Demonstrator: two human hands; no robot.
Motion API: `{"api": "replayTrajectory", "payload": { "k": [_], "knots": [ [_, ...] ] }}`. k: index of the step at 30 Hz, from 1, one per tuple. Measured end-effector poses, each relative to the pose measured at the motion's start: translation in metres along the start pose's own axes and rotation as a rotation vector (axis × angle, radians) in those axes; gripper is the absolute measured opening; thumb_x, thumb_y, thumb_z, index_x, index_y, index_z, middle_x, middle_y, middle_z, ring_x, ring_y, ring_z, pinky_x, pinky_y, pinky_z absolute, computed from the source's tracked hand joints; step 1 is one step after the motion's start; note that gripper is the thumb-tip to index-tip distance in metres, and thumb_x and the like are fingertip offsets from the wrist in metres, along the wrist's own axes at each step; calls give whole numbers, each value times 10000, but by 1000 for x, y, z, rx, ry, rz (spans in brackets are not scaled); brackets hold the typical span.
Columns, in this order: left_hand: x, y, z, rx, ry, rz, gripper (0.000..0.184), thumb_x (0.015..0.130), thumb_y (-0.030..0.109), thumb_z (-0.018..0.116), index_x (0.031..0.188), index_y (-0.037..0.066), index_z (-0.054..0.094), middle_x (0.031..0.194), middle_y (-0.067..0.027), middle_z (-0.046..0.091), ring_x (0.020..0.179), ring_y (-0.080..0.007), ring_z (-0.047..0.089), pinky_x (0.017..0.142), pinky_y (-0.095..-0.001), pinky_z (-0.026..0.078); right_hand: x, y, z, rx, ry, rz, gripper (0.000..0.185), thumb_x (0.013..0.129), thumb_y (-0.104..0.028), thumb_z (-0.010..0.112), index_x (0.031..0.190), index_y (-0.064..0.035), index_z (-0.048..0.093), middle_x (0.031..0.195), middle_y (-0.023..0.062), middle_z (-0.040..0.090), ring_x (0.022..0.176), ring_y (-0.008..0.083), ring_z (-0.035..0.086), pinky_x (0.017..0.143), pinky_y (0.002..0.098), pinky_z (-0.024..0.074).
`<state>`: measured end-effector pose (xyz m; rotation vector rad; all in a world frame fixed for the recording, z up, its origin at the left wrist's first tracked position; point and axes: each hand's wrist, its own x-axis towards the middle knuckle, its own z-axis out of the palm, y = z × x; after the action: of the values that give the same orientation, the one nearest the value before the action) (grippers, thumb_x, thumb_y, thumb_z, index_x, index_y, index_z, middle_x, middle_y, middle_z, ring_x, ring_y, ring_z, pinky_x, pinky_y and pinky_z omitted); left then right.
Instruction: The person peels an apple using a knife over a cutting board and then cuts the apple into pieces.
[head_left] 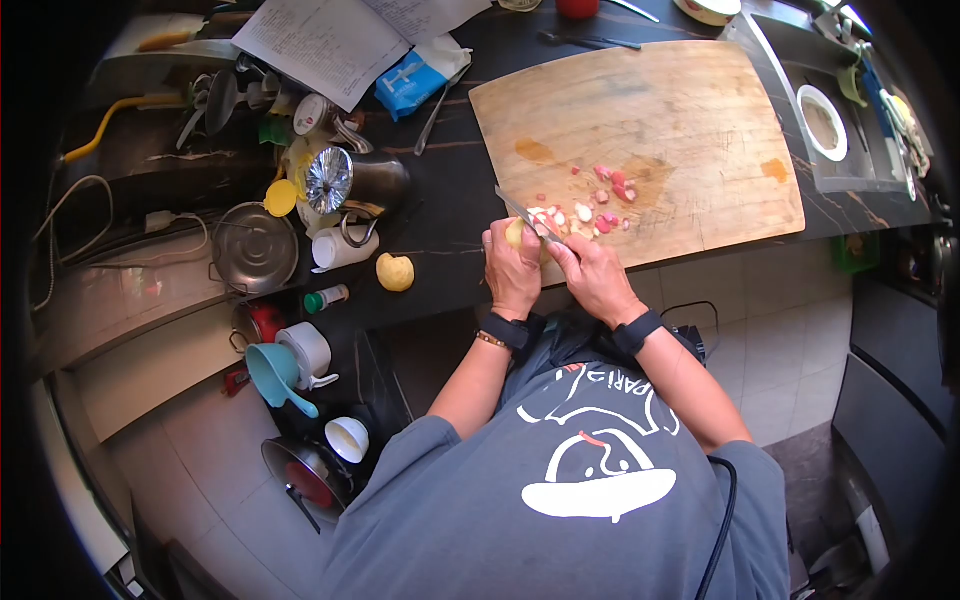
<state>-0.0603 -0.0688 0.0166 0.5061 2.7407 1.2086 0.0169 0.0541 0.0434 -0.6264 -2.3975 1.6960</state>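
My left hand (513,272) is closed around a pale yellow piece that looks like a peeled potato (514,234), at the near edge of the wooden cutting board (640,110). My right hand (597,277) grips a knife (520,209), its blade slanting up and left across the piece. Small chopped pink and white pieces (605,205) lie scattered on the board just beyond my hands; their kind is unclear. Another pale yellow, potato-like piece (395,272) sits on the dark counter to the left.
Left of the board stand a metal pot with a shiny top (372,185), a white cup (345,247) and a green-capped jar (326,298). Beyond them are a blue packet (420,78) and printed sheets (320,45). A sink (870,170) is at the right.
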Motion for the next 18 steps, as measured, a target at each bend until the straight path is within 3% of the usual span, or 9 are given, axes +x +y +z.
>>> {"api": "replayTrajectory", "payload": {
  "k": [3,5,10,18],
  "knots": [
    [2,1,-1,-1,-19,-10,502,954,514,478,1065,28,541,982,-218,587,951,-399,540,827,-484,457,2,-2,0,-3,14,2,296,948,-251,603,806,9,606,633,233,538,585,403,535,542,424,419],
    [1,3,-1,-1,-27,-22,508,954,518,477,1066,26,541,984,-220,588,953,-397,541,827,-483,458,2,1,1,-106,-14,57,279,933,-288,602,845,-24,614,714,249,614,716,443,613,609,491,476],
    [1,8,-1,8,23,-33,507,977,499,446,1019,7,563,930,-216,602,915,-371,554,830,-450,442,4,6,1,-39,-12,68,291,935,-295,601,839,-21,611,707,253,607,707,446,607,608,486,472],
    [2,1,-1,-14,-23,-33,545,954,534,468,1075,6,535,971,-236,583,955,-402,542,831,-480,454,6,3,-2,-20,-40,62,287,940,-280,602,827,-16,616,712,256,605,711,444,608,610,473,470]
  ]
}}
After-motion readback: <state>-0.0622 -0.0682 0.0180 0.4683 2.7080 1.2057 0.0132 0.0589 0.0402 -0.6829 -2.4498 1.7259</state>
